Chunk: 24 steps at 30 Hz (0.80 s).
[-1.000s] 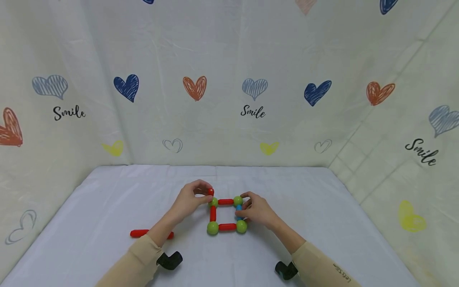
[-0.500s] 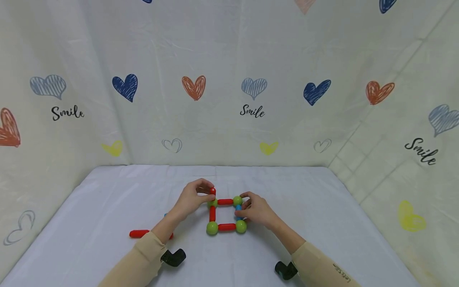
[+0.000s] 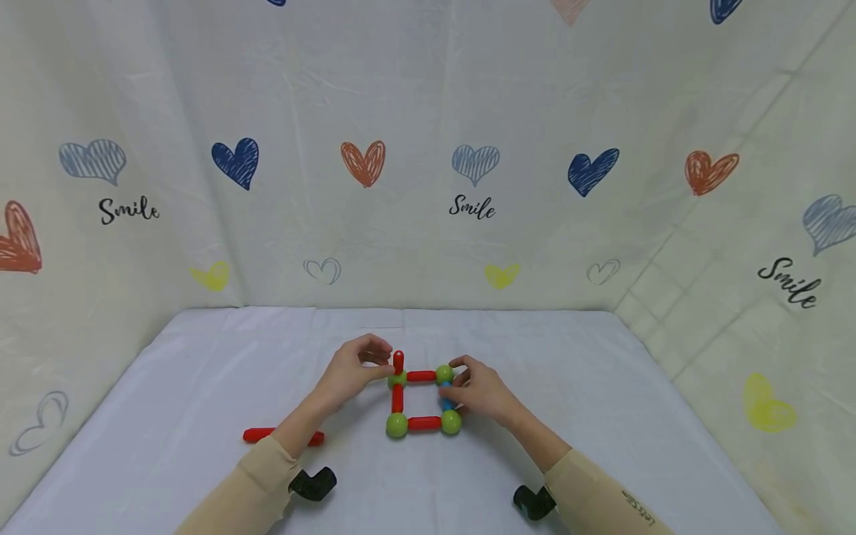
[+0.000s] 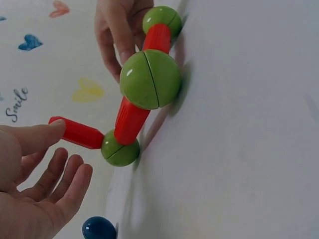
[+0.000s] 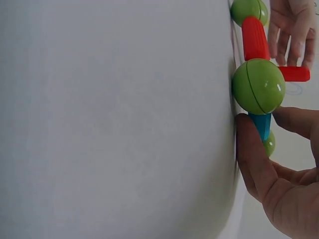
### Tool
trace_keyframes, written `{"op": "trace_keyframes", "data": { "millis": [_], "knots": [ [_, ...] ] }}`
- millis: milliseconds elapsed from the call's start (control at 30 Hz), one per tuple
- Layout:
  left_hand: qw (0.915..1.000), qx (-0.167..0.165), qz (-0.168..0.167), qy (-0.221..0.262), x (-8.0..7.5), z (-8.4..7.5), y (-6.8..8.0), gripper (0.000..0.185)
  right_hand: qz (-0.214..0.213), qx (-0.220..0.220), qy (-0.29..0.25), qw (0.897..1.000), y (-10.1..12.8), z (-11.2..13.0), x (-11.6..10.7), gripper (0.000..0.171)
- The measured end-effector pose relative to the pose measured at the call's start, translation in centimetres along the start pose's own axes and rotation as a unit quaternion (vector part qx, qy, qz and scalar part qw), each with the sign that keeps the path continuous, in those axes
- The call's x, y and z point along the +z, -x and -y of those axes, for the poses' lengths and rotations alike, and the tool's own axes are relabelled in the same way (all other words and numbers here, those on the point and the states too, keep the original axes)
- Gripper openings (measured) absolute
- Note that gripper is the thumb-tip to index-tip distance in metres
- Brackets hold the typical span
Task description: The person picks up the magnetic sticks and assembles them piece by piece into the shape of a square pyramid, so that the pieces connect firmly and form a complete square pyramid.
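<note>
Upright red rod stands on the far-left green ball of a flat square frame in the middle of the counter, with the left hand just beside it: in the left wrist view the fingers are loosely spread, one straight fingertip touching the rod's free end and nothing gripped. The right hand pinches the blue rod on the frame's right side, thumb and fingers curled round it just below the far-right green ball. As I judge it, the standing rod is held only at its foot, so a sideways nudge from that fingertip could tip it off the ball, and any pull by the right hand might drag the frame and break a joint. A loose red rod lies on the counter to the near left, half behind the left sleeve, and a dark blue ball sits near the left palm. Compared with a second ago, the left fingers have let go of the rod, which now stands clear and upright.
</note>
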<state>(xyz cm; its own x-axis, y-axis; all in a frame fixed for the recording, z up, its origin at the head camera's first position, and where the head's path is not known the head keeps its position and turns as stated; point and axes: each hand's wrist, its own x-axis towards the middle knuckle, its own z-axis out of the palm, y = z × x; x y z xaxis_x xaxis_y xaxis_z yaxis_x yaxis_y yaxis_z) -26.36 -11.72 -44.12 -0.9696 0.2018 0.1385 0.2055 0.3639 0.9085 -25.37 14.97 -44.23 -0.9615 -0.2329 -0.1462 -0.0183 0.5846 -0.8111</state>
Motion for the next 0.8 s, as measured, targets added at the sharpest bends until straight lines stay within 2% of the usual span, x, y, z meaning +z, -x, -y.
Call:
{"op": "trace_keyframes", "data": {
  "millis": [133, 500, 700, 800],
  "knots": [
    [0.9998, 0.007, 0.007, -0.015, -0.6, 0.2, 0.5, 0.030, -0.010, -0.002, 0.008, 1.000, -0.4, 0.0, 0.0, 0.051],
    [0.9970, -0.030, 0.041, -0.059, -2.9, 0.4, 1.9, 0.030, -0.021, -0.026, 0.017, 0.999, -1.0, 0.0, -0.1, 0.028],
    [0.9937, -0.044, 0.046, -0.092, -4.7, 0.6, 2.5, 0.030, -0.020, -0.029, 0.012, 0.999, -0.7, 0.1, -0.4, 0.026],
    [0.9907, -0.050, 0.060, -0.111, -5.5, 0.8, 2.8, 0.029, -0.020, -0.028, 0.010, 0.999, -0.6, 0.0, -0.5, 0.025]
  ]
}}
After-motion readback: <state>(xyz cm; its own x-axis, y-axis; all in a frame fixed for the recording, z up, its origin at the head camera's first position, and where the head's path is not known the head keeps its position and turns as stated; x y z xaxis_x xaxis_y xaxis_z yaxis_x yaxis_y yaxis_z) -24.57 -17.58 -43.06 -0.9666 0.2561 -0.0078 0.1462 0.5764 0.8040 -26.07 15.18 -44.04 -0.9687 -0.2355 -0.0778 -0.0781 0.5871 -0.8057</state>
